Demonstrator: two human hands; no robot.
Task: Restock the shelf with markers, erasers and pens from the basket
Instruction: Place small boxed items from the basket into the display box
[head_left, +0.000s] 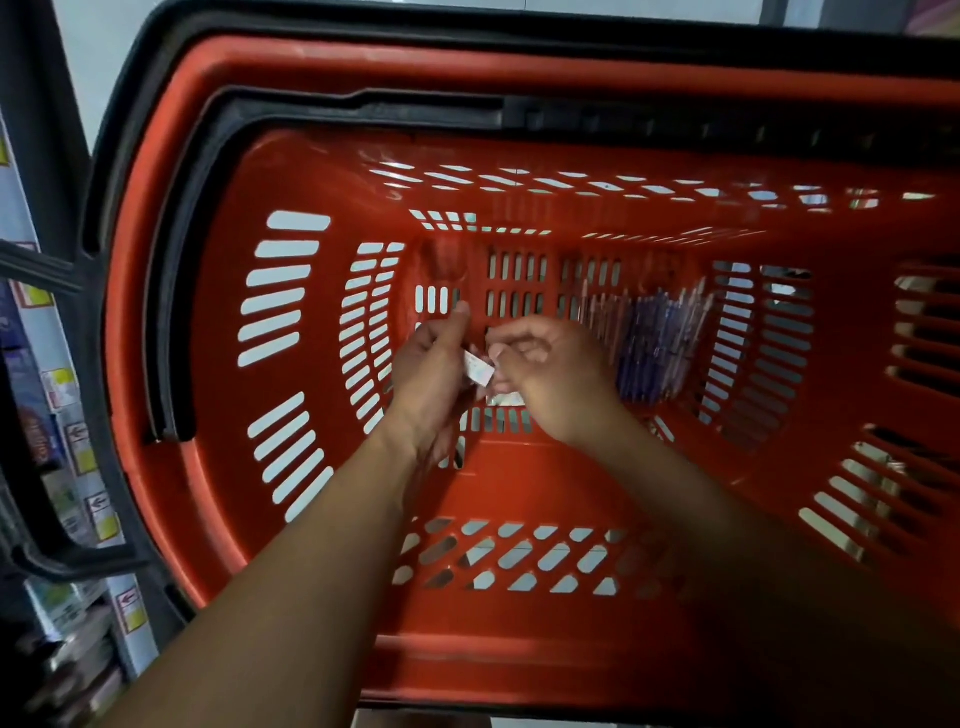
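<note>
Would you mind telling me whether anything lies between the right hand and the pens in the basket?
Nothing visible does. The pens lie on the basket floor just to the right of the right hand, with only open space between. That hand and the left hand hold small white items at the moment.

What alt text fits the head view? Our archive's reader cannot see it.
Two hands reach into a red basket: the left hand pinches a small white eraser, the right hand curled beside it. Bundled pens lie right of them.
</note>
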